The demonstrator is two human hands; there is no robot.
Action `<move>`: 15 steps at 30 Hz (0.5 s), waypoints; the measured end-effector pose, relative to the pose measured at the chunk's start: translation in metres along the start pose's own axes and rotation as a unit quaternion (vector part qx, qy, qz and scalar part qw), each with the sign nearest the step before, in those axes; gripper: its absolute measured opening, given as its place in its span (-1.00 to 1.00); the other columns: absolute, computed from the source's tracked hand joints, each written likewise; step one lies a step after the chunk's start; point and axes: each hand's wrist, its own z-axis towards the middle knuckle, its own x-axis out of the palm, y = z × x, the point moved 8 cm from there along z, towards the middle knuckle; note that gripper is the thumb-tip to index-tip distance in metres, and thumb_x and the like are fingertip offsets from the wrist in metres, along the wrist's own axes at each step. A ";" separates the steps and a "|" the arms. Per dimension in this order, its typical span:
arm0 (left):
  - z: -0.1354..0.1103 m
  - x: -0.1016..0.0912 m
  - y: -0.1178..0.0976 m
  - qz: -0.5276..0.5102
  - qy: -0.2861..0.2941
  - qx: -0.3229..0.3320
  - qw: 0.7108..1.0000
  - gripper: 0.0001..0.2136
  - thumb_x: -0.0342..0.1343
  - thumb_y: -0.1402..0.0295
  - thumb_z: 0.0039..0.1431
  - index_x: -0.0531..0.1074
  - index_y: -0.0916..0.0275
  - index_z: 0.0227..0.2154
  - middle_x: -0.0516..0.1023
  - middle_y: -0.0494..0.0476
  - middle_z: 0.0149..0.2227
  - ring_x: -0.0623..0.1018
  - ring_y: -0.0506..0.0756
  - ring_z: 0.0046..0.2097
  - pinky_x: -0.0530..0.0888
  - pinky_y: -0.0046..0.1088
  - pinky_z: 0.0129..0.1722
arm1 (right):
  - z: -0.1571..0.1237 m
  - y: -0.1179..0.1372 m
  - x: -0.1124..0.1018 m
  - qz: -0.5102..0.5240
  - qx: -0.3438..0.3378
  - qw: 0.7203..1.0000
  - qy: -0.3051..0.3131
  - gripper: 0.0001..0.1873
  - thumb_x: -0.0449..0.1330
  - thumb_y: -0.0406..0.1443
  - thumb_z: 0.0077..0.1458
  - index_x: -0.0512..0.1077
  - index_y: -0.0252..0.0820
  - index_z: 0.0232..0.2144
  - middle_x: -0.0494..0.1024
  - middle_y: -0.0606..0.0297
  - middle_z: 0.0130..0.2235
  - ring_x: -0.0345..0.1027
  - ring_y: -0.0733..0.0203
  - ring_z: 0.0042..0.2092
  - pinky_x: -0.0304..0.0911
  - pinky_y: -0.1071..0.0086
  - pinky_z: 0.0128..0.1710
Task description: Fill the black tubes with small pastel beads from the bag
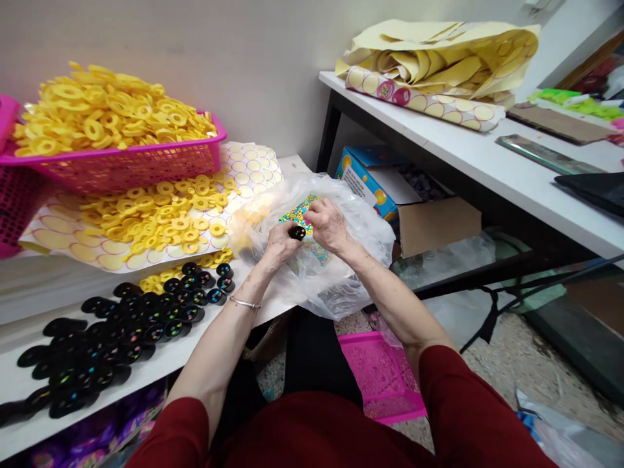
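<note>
My left hand point(279, 247) grips a small black round disc point(297, 232) over a clear plastic bag point(341, 273) full of tiny coloured beads point(298, 213). Beside the disc, my right hand point(327, 224) has its fingers curled and pinched together above the beads; what it holds is too small to make out. A thin bracelet circles my left wrist. Many black discs point(121, 328) with coloured dots inside lie in rows on the white shelf point(160, 361) to my left.
Loose yellow rings point(160, 218) lie on sticker sheets beyond the black discs. A pink basket point(121, 162) heaped with yellow rings stands behind. A white table point(468, 156) at the right carries yellow backing paper point(439, 58). A blue cardboard box point(365, 179) and a pink tray point(380, 370) sit below.
</note>
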 end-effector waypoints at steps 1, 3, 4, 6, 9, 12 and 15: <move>-0.002 -0.001 0.001 -0.014 0.004 -0.001 1.000 -0.69 0.15 0.40 -0.31 0.53 0.27 -0.37 0.48 0.00 -0.45 0.45 0.08 -0.33 0.44 -0.40 -0.26 | 0.000 -0.010 0.002 0.025 0.024 0.999 -0.018 -0.69 0.00 -0.45 0.07 0.54 -0.18 -0.36 0.51 0.16 -0.21 0.23 0.11 -0.13 0.15 0.27 -0.14; -0.008 -0.001 0.001 -0.045 0.018 -0.003 0.999 -0.67 0.13 0.37 -0.31 0.52 0.27 -0.35 0.46 -0.02 -0.45 0.42 0.04 -0.37 0.43 -0.41 -0.30 | 0.000 -0.034 0.014 0.104 0.074 0.991 -0.037 -0.74 0.04 -0.42 0.02 0.54 -0.21 -0.38 0.50 0.21 -0.28 0.26 0.17 -0.20 0.16 0.32 -0.19; -0.011 -0.002 0.002 -0.059 0.024 -0.003 0.998 -0.68 0.12 0.36 -0.29 0.52 0.26 -0.35 0.45 -0.03 -0.46 0.40 0.03 -0.40 0.43 -0.42 -0.33 | -0.001 -0.045 0.023 0.156 0.101 0.982 -0.037 -0.78 0.07 -0.39 -0.02 0.53 -0.22 -0.41 0.48 0.25 -0.33 0.27 0.20 -0.25 0.16 0.34 -0.22; -0.017 -0.004 0.000 -0.080 0.029 0.005 0.996 -0.71 0.10 0.35 -0.27 0.51 0.26 -0.37 0.44 -0.03 -0.47 0.39 0.01 -0.43 0.43 -0.44 -0.37 | -0.004 -0.065 0.043 0.261 0.153 0.953 -0.027 -0.85 0.12 -0.34 -0.11 0.50 -0.24 -0.48 0.43 0.32 -0.44 0.25 0.25 -0.34 0.16 0.38 -0.29; -0.026 -0.009 -0.006 -0.098 0.024 0.031 0.994 -0.75 0.11 0.38 -0.27 0.52 0.26 -0.42 0.48 -0.01 -0.43 0.42 0.01 -0.40 0.44 -0.45 -0.35 | -0.009 -0.078 0.067 0.325 0.200 0.924 -0.011 -0.86 0.14 -0.28 -0.18 0.45 -0.24 -0.55 0.36 0.38 -0.53 0.21 0.28 -0.40 0.13 0.40 -0.35; -0.035 -0.016 -0.010 -0.105 0.017 0.035 0.994 -0.74 0.14 0.42 -0.27 0.54 0.26 -0.39 0.54 0.02 -0.37 0.47 0.02 -0.36 0.47 -0.45 -0.31 | -0.011 -0.078 0.076 0.319 0.217 0.922 -0.014 -0.83 0.14 -0.24 -0.19 0.45 -0.23 -0.56 0.36 0.38 -0.53 0.20 0.28 -0.40 0.11 0.40 -0.37; -0.048 -0.027 -0.011 -0.113 -0.008 0.021 0.993 -0.73 0.18 0.44 -0.27 0.55 0.24 -0.38 0.58 0.03 -0.32 0.51 0.04 -0.30 0.49 -0.42 -0.23 | -0.012 -0.073 0.076 0.307 0.209 0.928 -0.011 -0.81 0.14 -0.24 -0.16 0.48 -0.24 -0.51 0.39 0.36 -0.50 0.22 0.27 -0.39 0.13 0.39 -0.35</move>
